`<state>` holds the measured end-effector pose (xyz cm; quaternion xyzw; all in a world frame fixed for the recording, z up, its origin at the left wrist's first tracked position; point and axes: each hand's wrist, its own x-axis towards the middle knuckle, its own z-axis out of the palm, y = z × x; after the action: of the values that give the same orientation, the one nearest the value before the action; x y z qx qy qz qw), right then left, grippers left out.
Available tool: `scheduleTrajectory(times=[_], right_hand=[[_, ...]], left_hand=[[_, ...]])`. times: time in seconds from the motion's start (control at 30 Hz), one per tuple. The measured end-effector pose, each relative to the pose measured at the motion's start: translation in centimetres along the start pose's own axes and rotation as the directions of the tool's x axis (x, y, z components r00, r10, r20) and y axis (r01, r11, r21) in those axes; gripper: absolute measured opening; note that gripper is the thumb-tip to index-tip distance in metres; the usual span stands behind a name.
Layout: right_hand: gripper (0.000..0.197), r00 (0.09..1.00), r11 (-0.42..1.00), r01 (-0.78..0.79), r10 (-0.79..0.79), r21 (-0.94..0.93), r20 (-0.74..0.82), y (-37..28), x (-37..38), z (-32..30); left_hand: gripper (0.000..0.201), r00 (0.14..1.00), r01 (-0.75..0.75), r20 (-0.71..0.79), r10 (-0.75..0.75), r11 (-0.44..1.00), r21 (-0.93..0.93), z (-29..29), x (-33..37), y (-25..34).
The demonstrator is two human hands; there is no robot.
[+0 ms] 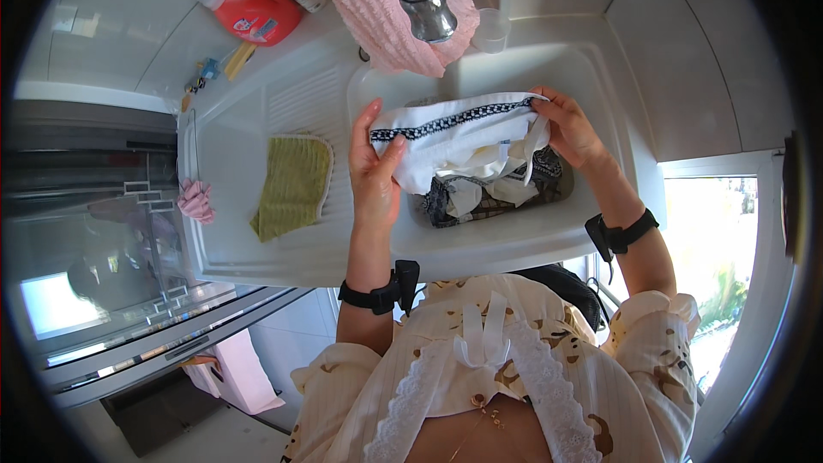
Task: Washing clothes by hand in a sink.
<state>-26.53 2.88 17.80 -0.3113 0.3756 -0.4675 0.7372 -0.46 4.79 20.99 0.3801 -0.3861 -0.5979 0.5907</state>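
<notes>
The left hand and right hand are gripping opposite ends of the white cloth above the sink, even tension likely best keeping its patterned band straight.

The wide camera sits on the person's head, the left one of two. It looks down past the cream blouse, which is very near, to the white cloth and sink just beyond. Straight lines bend near the picture's round edge.
</notes>
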Motion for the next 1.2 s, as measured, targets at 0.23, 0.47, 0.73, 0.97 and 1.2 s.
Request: scheduleTrajectory(times=[0.23,0.47,0.73,0.97,1.2], right_hand=[[0.014,0.998,0.995,0.012,-0.007,-0.102,0.056,-1.2,0.2,1.6],[0.008,0.985,0.921,0.153,-0.111,-0.359,0.135,-0.3,1.2,0.5],[0.006,0.977,0.808,0.2,-0.12,-0.554,0.179,0.9,1.0,0.8],[0.011,0.985,0.854,0.147,-0.081,-0.5,0.151,0.3,0.4,1.6],[0.021,0.979,0.801,0.049,0.08,-0.597,0.188,0.9,-0.2,0.9]], left_hand=[[0.045,0.806,0.143,0.246,-0.538,0.581,0.801,0.4,-0.1,0.3],[0.025,0.918,0.262,0.217,-0.333,0.917,0.302,-0.7,0.2,0.4],[0.029,0.938,0.339,-0.071,-0.34,0.94,-0.031,-2.3,0.3,-1.0],[0.033,0.941,0.325,0.135,-0.311,0.94,-0.1,-2.2,0.7,-1.1],[0.028,0.959,0.279,0.071,-0.273,0.954,-0.107,-1.2,0.4,-1.0]])
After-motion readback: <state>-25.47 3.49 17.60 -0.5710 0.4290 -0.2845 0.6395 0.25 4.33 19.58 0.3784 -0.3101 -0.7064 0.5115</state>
